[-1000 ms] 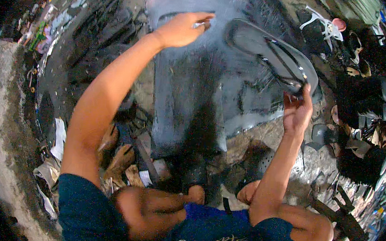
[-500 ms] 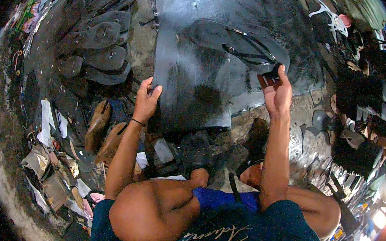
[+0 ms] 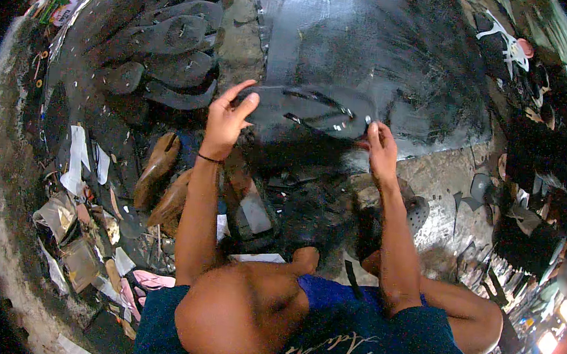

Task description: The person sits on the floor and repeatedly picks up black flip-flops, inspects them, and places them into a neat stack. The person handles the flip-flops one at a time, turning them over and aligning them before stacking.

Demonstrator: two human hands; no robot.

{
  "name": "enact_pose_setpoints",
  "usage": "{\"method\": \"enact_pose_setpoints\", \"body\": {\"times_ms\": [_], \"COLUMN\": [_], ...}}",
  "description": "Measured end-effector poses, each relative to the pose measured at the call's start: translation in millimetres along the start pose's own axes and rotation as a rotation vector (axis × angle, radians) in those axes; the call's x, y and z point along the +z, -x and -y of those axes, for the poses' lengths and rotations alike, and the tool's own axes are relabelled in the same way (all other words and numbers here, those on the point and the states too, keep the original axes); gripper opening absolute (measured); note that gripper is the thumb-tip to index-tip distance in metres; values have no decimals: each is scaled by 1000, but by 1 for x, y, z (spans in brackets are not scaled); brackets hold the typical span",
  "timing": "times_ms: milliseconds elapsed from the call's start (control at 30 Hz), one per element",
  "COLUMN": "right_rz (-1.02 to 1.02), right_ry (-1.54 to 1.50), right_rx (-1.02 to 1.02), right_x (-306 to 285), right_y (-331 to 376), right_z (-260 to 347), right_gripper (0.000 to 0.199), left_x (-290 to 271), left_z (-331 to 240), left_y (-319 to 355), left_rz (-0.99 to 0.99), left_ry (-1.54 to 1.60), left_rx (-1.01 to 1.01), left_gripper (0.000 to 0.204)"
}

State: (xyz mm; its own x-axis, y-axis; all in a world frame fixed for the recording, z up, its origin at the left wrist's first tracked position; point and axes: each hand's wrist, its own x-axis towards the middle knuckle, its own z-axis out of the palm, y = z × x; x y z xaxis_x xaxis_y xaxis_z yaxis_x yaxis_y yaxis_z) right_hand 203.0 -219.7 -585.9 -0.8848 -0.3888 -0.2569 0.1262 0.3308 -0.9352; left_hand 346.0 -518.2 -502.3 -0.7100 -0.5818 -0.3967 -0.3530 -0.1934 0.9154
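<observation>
A black flip-flop (image 3: 269,112) with shiny black straps (image 3: 320,100) is held level between my two hands, above the near part of a black sheet (image 3: 337,26). My left hand (image 3: 227,121) grips its left end, thumb on top and fingers around the edge. My right hand (image 3: 383,152) pinches the right end, close to where the straps meet. A small bright spot shows by the right thumb; I cannot make out what it is. The flip-flop is slightly blurred.
Several dark sole pieces (image 3: 185,67) lie at the left. Two brown shoe lasts (image 3: 157,169) rest nearer, beside my left forearm. Scraps (image 3: 80,260) litter the lower left. At the upper right is a white cut-out strap piece (image 3: 507,45), with dark offcuts (image 3: 529,219) below it.
My left hand has left the sheet's edge and taken hold of the flip-flop's left end. The flip-flop has come nearer and to the left, with my right hand still on it.
</observation>
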Motion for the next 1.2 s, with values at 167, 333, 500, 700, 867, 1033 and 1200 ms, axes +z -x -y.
{"method": "enact_pose_setpoints", "body": {"times_ms": [167,333,500,700,867,1033,1200], "right_rz": [1,-132,-253,-18,-306,-214,-86], "right_ry": [733,680,621,-150,-839,-1108,-1120], "right_rx": [-495,-208,-27,342,317,228,313], "right_x": [-27,-43,-122,-106,-135,-130,-86], "right_y": [12,10,17,12,10,7,7], "right_z": [-48,-47,-17,61,28,21,21], "right_gripper": [27,22,35,45,36,29,23], "left_x": [-9,4,24,37,12,0,-2], "left_z": [-18,-13,7,65,95,62,55], "left_y": [-7,-8,-1,-12,-11,-11,-9], "left_rz": [-71,66,190,139,-83,194,119], "left_ry": [338,462,373,-325,-817,-467,-400], "left_rx": [121,76,-108,123,191,35,-184], "left_gripper": [41,42,41,42,38,32,36]}}
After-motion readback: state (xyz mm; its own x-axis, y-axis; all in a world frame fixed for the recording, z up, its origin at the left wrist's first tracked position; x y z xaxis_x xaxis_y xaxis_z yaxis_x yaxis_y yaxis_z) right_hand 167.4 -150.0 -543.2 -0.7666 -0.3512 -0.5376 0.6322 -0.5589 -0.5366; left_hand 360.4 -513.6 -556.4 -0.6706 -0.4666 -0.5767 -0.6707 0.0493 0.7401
